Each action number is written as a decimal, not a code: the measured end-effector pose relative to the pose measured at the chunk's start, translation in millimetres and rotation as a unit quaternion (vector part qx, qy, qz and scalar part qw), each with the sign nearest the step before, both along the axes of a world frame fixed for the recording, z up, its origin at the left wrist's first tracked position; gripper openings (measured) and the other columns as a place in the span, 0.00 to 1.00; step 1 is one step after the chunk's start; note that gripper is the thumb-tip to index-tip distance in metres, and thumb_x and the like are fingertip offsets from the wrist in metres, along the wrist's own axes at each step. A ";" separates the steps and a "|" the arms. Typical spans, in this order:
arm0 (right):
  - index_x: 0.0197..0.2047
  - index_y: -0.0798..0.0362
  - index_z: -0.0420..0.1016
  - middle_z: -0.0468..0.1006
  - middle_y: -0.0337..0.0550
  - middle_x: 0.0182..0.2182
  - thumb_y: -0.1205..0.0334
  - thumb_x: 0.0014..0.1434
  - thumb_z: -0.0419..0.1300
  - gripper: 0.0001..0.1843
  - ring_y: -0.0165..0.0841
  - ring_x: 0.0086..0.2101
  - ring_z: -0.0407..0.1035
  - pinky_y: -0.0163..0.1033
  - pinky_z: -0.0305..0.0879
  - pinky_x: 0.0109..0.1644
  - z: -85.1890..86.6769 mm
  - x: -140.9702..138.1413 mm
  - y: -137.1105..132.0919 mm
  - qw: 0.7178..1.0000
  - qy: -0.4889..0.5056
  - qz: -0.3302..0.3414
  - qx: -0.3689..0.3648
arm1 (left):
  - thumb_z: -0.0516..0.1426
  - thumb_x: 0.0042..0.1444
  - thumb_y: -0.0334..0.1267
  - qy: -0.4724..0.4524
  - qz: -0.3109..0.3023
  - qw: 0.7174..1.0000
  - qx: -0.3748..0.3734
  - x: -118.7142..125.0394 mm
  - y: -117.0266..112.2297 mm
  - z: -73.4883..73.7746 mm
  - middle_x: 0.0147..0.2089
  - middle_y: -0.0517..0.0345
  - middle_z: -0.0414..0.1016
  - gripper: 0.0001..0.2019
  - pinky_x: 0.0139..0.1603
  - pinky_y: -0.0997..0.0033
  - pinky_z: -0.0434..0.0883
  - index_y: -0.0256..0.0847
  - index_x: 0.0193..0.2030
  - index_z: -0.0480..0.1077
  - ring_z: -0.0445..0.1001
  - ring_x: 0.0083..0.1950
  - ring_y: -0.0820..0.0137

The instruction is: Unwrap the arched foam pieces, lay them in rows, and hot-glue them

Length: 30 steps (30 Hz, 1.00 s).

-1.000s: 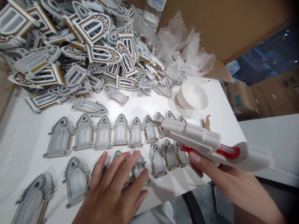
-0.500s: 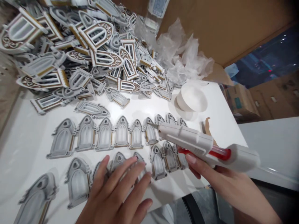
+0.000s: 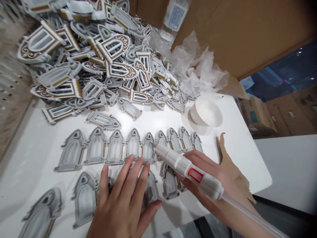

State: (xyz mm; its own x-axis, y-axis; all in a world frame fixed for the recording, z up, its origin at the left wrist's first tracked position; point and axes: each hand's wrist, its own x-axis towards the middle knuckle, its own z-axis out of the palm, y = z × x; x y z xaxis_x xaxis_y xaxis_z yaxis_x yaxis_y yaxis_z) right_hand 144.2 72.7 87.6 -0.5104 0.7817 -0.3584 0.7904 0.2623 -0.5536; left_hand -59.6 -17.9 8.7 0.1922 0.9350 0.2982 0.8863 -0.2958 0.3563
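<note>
My right hand (image 3: 208, 172) is wrapped around a white glue gun (image 3: 182, 165) with a red window and a thin metal tip. The tip points left, at an arched window-shaped piece (image 3: 148, 147) in the upper row; whether it touches the piece I cannot tell. My left hand (image 3: 123, 195) lies with spread fingers over the lower row and partly hides several pieces there. Its fingertips reach the bottom edge of the upper row. Left of this hand lies another grey arched piece (image 3: 85, 198), back side up.
A large pile of window-shaped pieces (image 3: 119, 69) covers the table's back left. Crumpled clear plastic (image 3: 195, 62), a bottle (image 3: 173, 19) and a white cup (image 3: 205, 110) stand to its right. Torn brown cardboard (image 3: 235, 172) lies by the right table edge.
The glue gun has swung in my right hand, and its tip has shifted left to another upper-row piece. My left hand stays spread over the lower row. The view has shifted slightly.
</note>
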 end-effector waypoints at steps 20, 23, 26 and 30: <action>0.34 0.47 0.61 0.70 0.39 0.33 0.71 0.56 0.55 0.09 0.30 0.24 0.66 0.34 0.57 0.24 -14.2 -2.3 -1.5 0.992 -0.083 0.021 0.098 | 0.46 0.64 0.55 -0.055 0.080 0.995 -0.027 11.0 -2.6 -2.0 0.61 0.61 0.70 0.25 0.72 0.57 0.35 0.40 0.56 0.71 0.66 0.63 0.63; 0.34 0.46 0.61 0.70 0.39 0.34 0.69 0.57 0.55 0.08 0.30 0.24 0.67 0.34 0.58 0.25 -15.1 -2.6 -1.6 0.990 -0.087 0.024 0.104 | 0.47 0.64 0.55 -0.053 0.080 0.995 -0.028 9.7 -3.0 -3.1 0.63 0.62 0.68 0.25 0.72 0.56 0.35 0.40 0.57 0.70 0.65 0.64 0.63; 0.34 0.46 0.61 0.70 0.39 0.34 0.69 0.56 0.55 0.08 0.31 0.24 0.67 0.34 0.58 0.24 -16.0 -2.6 -2.1 0.990 -0.091 0.025 0.109 | 0.47 0.64 0.55 -0.048 0.075 0.996 -0.021 9.6 -3.1 -3.5 0.63 0.60 0.68 0.26 0.72 0.56 0.34 0.39 0.57 0.70 0.65 0.64 0.63; 0.34 0.46 0.61 0.70 0.39 0.33 0.70 0.55 0.55 0.09 0.31 0.24 0.67 0.34 0.57 0.23 -15.9 -2.4 -3.2 0.989 -0.092 0.028 0.112 | 0.47 0.64 0.55 -0.049 0.075 0.996 -0.027 10.3 -3.4 -3.4 0.63 0.61 0.68 0.26 0.72 0.56 0.34 0.40 0.58 0.70 0.64 0.65 0.63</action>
